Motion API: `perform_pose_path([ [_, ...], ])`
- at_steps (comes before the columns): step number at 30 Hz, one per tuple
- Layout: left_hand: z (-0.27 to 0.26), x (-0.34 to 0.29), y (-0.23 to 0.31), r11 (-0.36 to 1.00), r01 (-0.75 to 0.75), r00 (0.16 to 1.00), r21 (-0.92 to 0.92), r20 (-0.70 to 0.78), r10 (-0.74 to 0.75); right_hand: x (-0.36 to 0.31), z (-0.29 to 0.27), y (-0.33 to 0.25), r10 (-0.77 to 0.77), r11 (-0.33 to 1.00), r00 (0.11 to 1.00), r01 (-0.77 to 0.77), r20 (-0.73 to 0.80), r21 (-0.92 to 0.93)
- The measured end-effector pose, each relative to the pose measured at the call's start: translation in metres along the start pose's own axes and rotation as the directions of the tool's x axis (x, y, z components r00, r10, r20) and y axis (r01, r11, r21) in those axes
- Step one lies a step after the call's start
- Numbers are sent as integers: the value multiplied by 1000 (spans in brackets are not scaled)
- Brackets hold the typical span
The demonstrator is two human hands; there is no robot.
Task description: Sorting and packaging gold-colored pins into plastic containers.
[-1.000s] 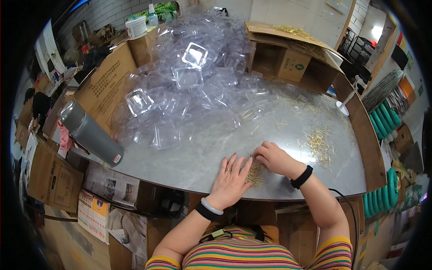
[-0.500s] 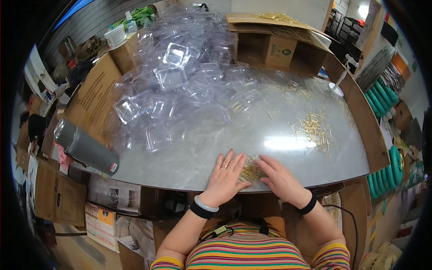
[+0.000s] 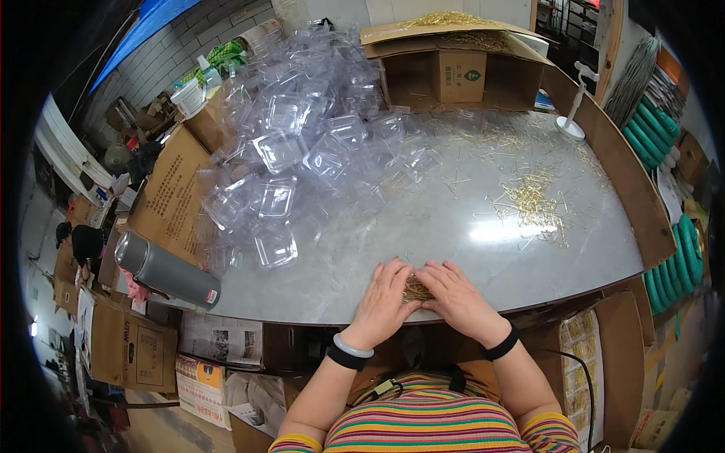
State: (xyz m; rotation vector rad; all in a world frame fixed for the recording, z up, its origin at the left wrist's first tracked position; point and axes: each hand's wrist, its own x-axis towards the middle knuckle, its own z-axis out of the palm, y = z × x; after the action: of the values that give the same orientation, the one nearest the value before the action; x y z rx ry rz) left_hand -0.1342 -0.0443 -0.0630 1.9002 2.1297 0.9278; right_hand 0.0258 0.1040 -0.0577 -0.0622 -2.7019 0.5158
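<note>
At the front edge of the grey table (image 3: 317, 279), my left hand (image 3: 381, 300) and my right hand (image 3: 459, 299) cup a small heap of thin gold wire hooks (image 3: 414, 290) from both sides. Fingers curve over the far side and the thumbs almost meet on the near side, so much of the heap is hidden. A looser pile of gold wire hooks (image 3: 532, 205) lies farther back to the right. Several stray ones are scattered beyond it, toward the back of the table.
Clear plastic clamshell boxes (image 3: 278, 151) form a big mound at the back left. A grey flask (image 3: 172, 272) leans at the left edge. An open cardboard box (image 3: 521, 83) with gold wires on top stands at the back, near a white stand (image 3: 570, 128). Cardboard walls (image 3: 642, 181) border the right side.
My hands have drawn closer together around the heap, with thumbs nearing each other and fingers closing in. The view has shifted and tilted slightly.
</note>
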Motion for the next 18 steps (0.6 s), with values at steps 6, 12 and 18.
perform_pose_path([
  [6,-2,4,2,996,-2,999,93,32,-1,-17,-13,-18,303,943,941,-273,-150,191],
  [12,4,7,6,972,-80,991,222,126,53,-12,22,-44,352,936,915,-347,-198,63],
  [18,6,4,4,988,-70,997,136,25,67,0,-2,-17,268,946,961,-247,-75,212],
])
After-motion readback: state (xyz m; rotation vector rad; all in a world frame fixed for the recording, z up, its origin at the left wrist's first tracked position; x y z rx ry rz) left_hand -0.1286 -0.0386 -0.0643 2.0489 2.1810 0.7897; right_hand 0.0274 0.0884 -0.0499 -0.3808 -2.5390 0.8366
